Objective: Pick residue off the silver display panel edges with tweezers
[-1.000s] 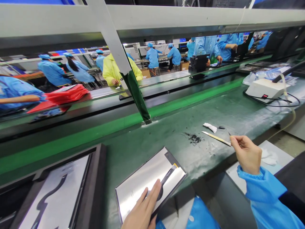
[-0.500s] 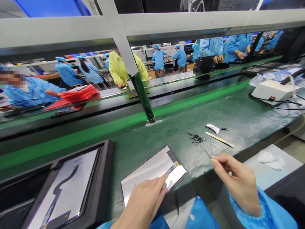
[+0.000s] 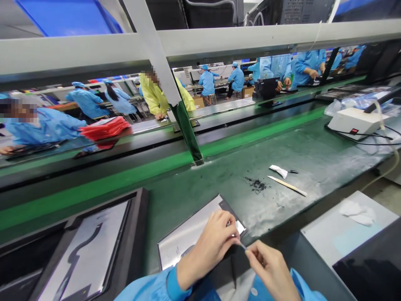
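My left hand [image 3: 214, 240] is raised over the near right part of a flat display panel [image 3: 188, 230], which lies silver side up at the bench's near edge. Thumb and fingers of that hand pinch one end of a thin greyish piece [image 3: 243, 246]. The other end sits between the thumb and fingers of my right hand [image 3: 271, 263], just off the bench edge. The piece is too small and too covered to name its kind. My left hand and wrist hide much of the panel's near side.
Left stands a black foam tray [image 3: 142, 221] holding another display panel [image 3: 90, 246]. Black scraps [image 3: 257, 184], a pale-handled knife [image 3: 287, 186] and a white-wrapped item [image 3: 278, 170] lie on the green bench. Further right is a white device [image 3: 352, 123] with cables. Co-workers sit beyond the belt.
My left hand has lifted off the panel and closed in a pinch. My right hand has moved left and down with the thin piece, and the two hands now meet at it.
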Action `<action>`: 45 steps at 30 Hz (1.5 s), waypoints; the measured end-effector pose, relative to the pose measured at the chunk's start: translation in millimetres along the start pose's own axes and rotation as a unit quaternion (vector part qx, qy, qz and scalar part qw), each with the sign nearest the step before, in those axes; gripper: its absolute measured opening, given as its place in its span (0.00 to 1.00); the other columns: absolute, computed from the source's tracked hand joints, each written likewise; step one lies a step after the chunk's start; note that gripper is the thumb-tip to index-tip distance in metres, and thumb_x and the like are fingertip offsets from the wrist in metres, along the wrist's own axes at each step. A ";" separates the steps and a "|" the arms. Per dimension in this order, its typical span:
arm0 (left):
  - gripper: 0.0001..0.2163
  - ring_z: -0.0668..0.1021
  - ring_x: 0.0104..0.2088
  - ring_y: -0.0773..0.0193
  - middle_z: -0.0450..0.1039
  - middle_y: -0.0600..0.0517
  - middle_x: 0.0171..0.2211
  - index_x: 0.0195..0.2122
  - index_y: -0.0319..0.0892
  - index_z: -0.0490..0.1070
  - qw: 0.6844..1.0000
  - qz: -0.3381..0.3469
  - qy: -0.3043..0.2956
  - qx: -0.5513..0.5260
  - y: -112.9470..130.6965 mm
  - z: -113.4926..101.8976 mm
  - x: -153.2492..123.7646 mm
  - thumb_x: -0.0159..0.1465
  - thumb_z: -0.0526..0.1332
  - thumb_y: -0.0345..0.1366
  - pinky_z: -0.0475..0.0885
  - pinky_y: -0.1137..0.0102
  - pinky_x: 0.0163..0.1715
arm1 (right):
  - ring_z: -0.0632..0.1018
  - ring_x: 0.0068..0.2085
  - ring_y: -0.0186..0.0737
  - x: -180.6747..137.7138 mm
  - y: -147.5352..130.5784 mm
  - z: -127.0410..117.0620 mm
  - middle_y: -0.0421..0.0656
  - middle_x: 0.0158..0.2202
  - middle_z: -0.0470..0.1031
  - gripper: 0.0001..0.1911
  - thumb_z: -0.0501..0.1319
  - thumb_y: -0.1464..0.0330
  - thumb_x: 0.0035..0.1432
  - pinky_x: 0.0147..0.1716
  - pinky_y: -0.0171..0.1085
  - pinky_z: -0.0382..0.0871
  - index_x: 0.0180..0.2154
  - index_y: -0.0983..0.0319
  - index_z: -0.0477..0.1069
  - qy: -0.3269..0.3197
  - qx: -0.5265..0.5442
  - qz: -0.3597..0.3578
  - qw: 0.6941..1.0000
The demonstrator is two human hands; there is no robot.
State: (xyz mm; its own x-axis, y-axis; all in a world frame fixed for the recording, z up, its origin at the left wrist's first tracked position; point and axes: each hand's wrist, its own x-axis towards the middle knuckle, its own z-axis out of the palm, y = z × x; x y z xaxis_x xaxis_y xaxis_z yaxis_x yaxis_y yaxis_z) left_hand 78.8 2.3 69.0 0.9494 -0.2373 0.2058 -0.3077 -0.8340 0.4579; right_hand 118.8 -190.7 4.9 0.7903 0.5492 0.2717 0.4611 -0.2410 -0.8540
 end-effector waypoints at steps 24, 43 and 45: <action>0.06 0.68 0.38 0.59 0.68 0.50 0.38 0.35 0.42 0.65 0.997 0.005 -0.031 0.076 -8.4 18.8 13.5 0.69 0.55 0.26 0.63 0.67 0.36 | 0.57 0.18 0.27 -5.8 16.6 19.0 0.33 0.17 0.59 0.31 0.60 0.39 0.53 0.17 0.31 0.48 0.24 0.61 0.64 -0.067 0.265 0.216 0.937; 0.08 0.71 0.36 0.58 0.68 0.49 0.35 0.34 0.42 0.64 0.996 -0.057 0.002 0.076 3.3 26.1 -4.9 0.70 0.52 0.26 0.69 0.65 0.35 | 0.55 0.19 0.27 -8.7 8.2 13.1 0.31 0.19 0.59 0.31 0.56 0.39 0.56 0.19 0.31 0.48 0.30 0.61 0.66 -0.136 0.295 0.249 0.912; 0.08 0.73 0.36 0.57 0.70 0.48 0.35 0.34 0.42 0.64 0.994 -0.078 0.016 0.074 6.6 26.6 -14.7 0.70 0.51 0.26 0.71 0.64 0.35 | 0.54 0.16 0.26 -8.4 11.7 15.5 0.31 0.19 0.60 0.33 0.58 0.36 0.52 0.16 0.30 0.45 0.32 0.62 0.69 -0.137 0.319 0.280 0.895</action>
State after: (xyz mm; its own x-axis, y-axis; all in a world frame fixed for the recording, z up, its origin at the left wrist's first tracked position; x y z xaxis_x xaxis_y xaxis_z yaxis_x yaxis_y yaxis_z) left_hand 64.4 -12.9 46.0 0.9815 -0.0849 0.1716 -0.1419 -0.9243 0.3544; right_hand 111.3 -185.8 -14.3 0.6562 0.6821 -0.3227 -0.3702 -0.0817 -0.9254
